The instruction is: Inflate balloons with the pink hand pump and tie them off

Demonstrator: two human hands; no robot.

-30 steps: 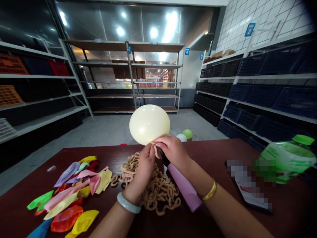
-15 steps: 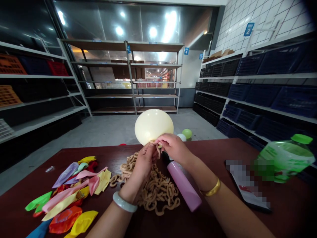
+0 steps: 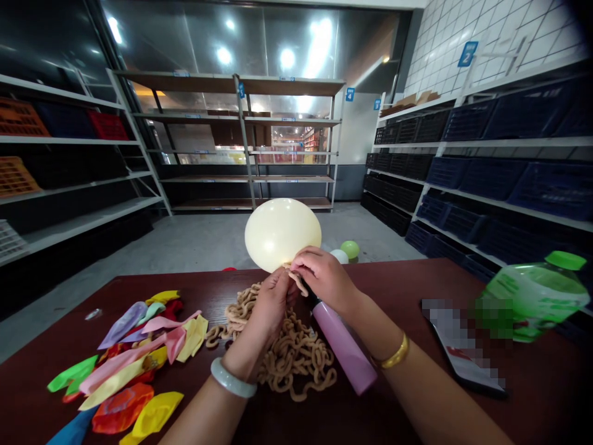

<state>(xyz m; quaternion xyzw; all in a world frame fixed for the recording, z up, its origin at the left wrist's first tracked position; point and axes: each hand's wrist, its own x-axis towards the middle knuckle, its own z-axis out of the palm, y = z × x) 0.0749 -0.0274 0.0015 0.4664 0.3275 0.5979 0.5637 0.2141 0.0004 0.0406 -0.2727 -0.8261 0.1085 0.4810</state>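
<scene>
One inflated cream balloon (image 3: 282,233) is up between two hands, left (image 3: 272,301) and right (image 3: 325,278). Two more inflated balloons lie on the far floor, one green (image 3: 351,249) and one white (image 3: 340,256). On the surface (image 3: 393,290) are one pink pump (image 3: 343,352), one heap of tan chain (image 3: 291,352), one green bottle (image 3: 532,296) at right, and a pile of flat balloons (image 3: 130,364) at left, overlapped beyond exact counting.

The neck of the cream balloon (image 3: 282,233) is hidden inside the fingers of the left hand (image 3: 272,301) and right hand (image 3: 324,276). Right of the balloon, a flat item (image 3: 463,346) on the counter (image 3: 398,290) is blurred out, and so is the green bottle (image 3: 532,300)'s label.
</scene>
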